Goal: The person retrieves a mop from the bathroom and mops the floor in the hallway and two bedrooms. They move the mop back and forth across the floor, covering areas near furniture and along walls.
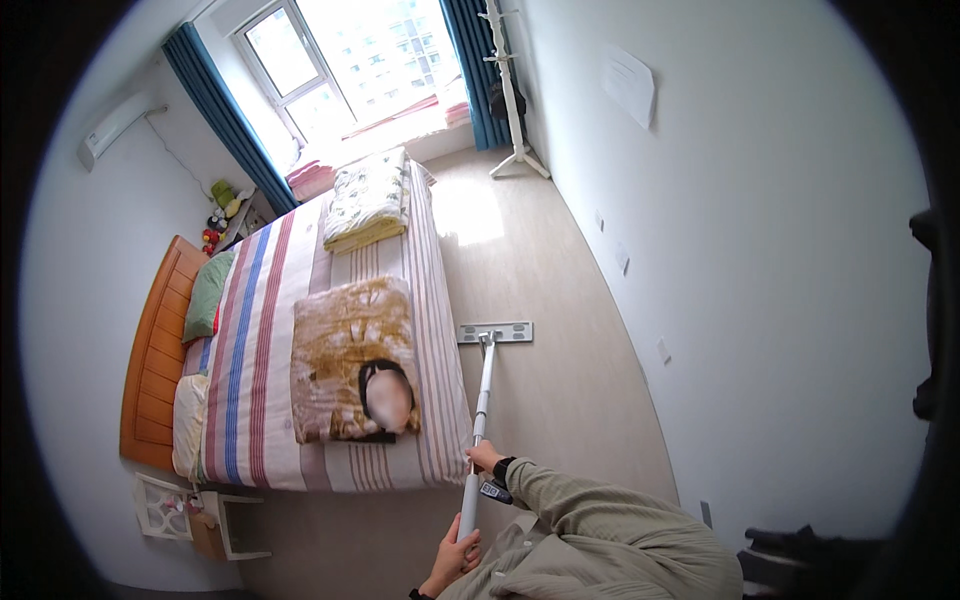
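A flat mop has its pale grey rectangular head (496, 332) lying on the floor beside the bed. Its white pole (484, 395) slants from the head down toward me. My right hand (486, 457) is closed around the pole's middle, near the bed's corner; a dark band circles that wrist. Lower down, my left hand (456, 556) wraps the thicker grip end of the same pole. A small dark tag-like object (495, 491) shows just below my right wrist; what it is attached to I cannot make out.
The bed (262, 400) with striped cover fills the left, holding a folded quilt (368, 200) and a brown patterned blanket (340, 340). A white coat stand (512, 100) stands by the far window. The wall (760, 300) bounds the floor strip (560, 400) on the right. A white chair (225, 520) stands lower left.
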`<state>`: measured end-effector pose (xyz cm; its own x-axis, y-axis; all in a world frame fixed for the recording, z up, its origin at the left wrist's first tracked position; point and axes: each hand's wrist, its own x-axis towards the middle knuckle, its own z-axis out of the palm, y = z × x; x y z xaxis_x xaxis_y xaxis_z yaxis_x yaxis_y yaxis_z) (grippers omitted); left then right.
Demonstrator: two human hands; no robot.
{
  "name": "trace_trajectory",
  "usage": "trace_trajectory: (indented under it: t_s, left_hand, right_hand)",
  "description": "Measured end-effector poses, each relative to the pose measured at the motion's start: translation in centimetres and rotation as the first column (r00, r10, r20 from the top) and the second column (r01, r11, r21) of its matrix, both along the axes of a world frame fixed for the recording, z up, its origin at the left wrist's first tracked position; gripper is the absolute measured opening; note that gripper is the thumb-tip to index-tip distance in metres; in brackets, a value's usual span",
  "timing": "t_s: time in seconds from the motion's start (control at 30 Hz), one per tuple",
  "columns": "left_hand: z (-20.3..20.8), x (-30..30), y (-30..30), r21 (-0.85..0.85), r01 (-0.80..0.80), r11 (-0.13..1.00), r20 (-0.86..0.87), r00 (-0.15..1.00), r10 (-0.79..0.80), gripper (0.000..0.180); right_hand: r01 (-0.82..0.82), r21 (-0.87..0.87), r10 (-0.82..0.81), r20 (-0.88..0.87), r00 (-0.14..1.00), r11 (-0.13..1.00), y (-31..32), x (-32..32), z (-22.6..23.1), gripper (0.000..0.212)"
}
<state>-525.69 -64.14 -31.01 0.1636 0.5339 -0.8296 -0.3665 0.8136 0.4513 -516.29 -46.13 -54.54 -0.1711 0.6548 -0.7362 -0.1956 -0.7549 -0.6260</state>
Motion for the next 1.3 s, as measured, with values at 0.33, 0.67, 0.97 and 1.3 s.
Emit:
trace_trajectory:
  t_s: [0.33, 0.67, 0.97, 1.3]
  left_hand:
    - [-1.4, 2.3, 24.5, -0.038, -0.035, 0.999, 0.089, 0.995, 0.038, 0.075]
    - [-1.7, 3.6, 54.0, 0.015, -0.003, 1.0, 0.092, 0.996, 0.002, 0.074]
    - [-0.3, 2.9, 76.5, 0.021, 0.021, 1.0, 0.01, 1.0, -0.021, 0.063]
    - [4.9, -0.6, 101.8, 0.124, 0.28, 0.952, -0.323, 0.919, -0.228, 0.07]
  right_hand:
    - [-0.03, 0.006, 0.031, -0.066, 0.997, 1.0, 25.3, 2.7, -2.5, 0.019]
    - [-0.077, -0.062, 0.075, -0.026, 0.997, 0.995, 54.9, 5.4, -1.0, 0.018]
    - [-0.026, -0.029, 0.022, -0.115, 0.993, 0.999, 75.9, 5.3, -1.8, 0.017]
    - [-0.064, -0.158, -0.013, -0.446, 0.895, 0.985, 99.0, 3.0, 1.5, 0.023]
